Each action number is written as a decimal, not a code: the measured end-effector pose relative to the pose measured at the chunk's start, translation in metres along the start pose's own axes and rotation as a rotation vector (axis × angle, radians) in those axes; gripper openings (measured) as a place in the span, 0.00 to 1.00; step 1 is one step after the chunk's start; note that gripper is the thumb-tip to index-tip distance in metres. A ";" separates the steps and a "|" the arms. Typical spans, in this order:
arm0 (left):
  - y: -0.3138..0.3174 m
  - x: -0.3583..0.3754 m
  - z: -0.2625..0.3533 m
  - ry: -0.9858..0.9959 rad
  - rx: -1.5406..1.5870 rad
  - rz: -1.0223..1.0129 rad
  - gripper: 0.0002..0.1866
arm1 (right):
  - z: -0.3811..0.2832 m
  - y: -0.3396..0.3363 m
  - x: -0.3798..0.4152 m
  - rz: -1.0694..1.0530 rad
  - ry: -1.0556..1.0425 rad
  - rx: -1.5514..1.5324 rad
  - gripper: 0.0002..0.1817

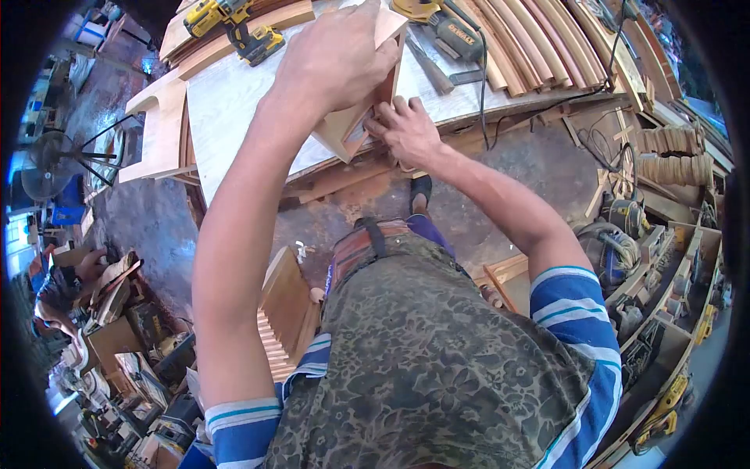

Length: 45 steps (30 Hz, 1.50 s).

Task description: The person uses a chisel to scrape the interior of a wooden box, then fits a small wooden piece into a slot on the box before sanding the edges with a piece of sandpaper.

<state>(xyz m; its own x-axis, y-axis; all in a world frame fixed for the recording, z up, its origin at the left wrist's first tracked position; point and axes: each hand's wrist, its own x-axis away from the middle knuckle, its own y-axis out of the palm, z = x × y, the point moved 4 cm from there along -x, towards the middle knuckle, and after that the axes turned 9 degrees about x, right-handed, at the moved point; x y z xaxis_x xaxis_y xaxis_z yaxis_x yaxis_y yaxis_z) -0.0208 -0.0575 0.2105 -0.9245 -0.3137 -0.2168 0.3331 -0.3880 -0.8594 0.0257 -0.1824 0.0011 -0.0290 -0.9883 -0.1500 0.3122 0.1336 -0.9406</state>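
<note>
A pale wooden frame (333, 130) of joined boards stands at the workbench's near edge, tilted, with one corner pointing toward me. My left hand (332, 59) grips its upper part from above, the thumb over the right-hand board; the other fingertips are partly hidden. Lower down, my right hand (408, 134) has bent fingers pressed on the frame's right edge near the lower corner. Whether a small part is between those fingertips is hidden. Just right of the frame lies a narrow, tapered dark tool (430, 69) on the white-topped workbench (226, 117).
A yellow cordless drill (234, 31) lies at the back left, and a corded DeWalt power tool (457, 37) at the back right. Long wooden strips (531, 39) fill the bench's right side. A fan (55, 166) stands left; tool compartments (664, 313) are at right.
</note>
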 end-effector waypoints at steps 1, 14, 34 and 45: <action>0.000 -0.002 0.000 -0.001 0.000 -0.043 0.25 | -0.001 -0.001 0.002 0.023 0.048 0.033 0.25; 0.002 0.002 0.004 0.046 -0.065 0.055 0.31 | -0.041 0.000 0.019 0.199 0.063 -0.051 0.30; 0.011 -0.001 -0.012 0.050 -0.032 0.082 0.31 | -0.014 0.008 0.008 0.032 0.177 -0.013 0.29; 0.003 -0.001 -0.001 0.059 -0.012 0.053 0.31 | -0.038 0.018 0.007 -0.053 0.183 0.017 0.25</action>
<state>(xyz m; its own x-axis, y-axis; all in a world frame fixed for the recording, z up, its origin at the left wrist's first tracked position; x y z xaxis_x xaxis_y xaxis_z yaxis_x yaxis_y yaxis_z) -0.0194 -0.0574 0.2080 -0.9150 -0.2818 -0.2887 0.3800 -0.3616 -0.8514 -0.0049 -0.1837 -0.0280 -0.2176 -0.9636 -0.1550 0.3219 0.0791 -0.9435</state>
